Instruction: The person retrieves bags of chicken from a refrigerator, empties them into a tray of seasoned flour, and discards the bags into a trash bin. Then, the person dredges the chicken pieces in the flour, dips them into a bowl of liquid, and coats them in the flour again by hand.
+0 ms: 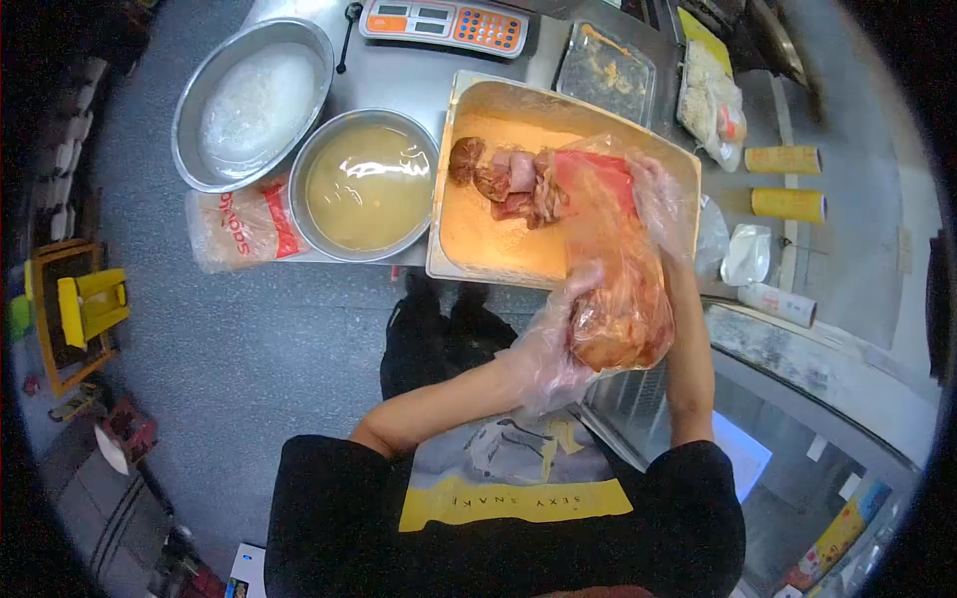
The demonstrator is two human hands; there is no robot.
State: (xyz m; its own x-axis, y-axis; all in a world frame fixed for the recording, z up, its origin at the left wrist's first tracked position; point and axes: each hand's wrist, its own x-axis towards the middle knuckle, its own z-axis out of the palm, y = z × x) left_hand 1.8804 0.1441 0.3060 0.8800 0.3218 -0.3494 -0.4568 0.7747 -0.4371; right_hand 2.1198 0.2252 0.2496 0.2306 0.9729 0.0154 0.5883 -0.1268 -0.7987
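Observation:
A clear plastic bag with a red printed band (623, 289) holds a large mass of raw meat and slants over the right side of a white tub (483, 267). Its mouth end lies inside the tub, beside chunks of dark red meat (513, 184) on the tub's floor. My left hand (553, 349), in a clear plastic glove, grips the bag's near, full end from the left. My right hand (658, 209), also gloved, is closed on the bag's right side near its far end; plastic partly hides its fingers.
Left of the tub are a metal bowl of yellowish liquid (367, 184) and a larger bowl with whitish contents (254, 105). A printed plastic bag (239, 229) lies below them. Behind are a scale (444, 25) and a clear tray (606, 75); yellow rolls (786, 159) stand right.

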